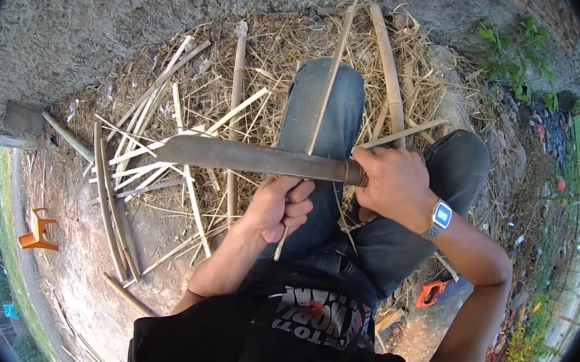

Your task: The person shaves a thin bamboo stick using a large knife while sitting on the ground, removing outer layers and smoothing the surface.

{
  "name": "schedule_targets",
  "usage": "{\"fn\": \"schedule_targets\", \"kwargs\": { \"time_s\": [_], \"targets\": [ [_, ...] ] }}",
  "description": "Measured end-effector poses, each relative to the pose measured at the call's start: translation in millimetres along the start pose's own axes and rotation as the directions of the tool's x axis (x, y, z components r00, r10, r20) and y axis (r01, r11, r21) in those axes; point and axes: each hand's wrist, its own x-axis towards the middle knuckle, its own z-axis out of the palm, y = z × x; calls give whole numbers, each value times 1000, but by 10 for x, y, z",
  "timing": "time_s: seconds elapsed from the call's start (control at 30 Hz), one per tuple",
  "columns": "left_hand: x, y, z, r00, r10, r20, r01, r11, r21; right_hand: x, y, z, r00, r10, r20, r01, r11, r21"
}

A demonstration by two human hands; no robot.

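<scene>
A long machete (250, 158) lies level across the front of me, its dark blade reaching left over the scattered strips. My right hand (392, 185), with a watch on its wrist, is closed around the handle. Just below the blade, my left hand (280, 210) is closed in a fist around a thin bamboo strip (330, 79). The strip runs upward over my raised knee, and its lower end sticks out beneath the fist. The blade crosses the strip right above the left fingers, hiding a short part of it.
Split bamboo strips (189, 183) lie scattered to the left. Thicker poles (236, 98) rest on shavings beyond, below a rough grey wall (144, 17). An orange-handled tool (430, 293) lies at my right. An orange plastic stool (39, 231) stands far left; a leafy plant (519, 55) grows far right.
</scene>
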Motion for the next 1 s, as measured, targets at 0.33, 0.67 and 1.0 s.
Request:
{"fn": "schedule_targets", "kwargs": {
  "time_s": [0.33,0.67,1.0],
  "targets": [
    [-58,-45,122,1000,-8,21,7,1000,18,476,465,-111,981,89,-175,-120,977,-178],
    [-556,-165,-279,998,-67,-13,68,997,34,1051,2059,-439,853,372,-367,-401,916,-5],
    [-26,-11,-25,958,-207,200,213,977,-11,603,366,-352,934,348,-77,-88,436,896]
  ]
}}
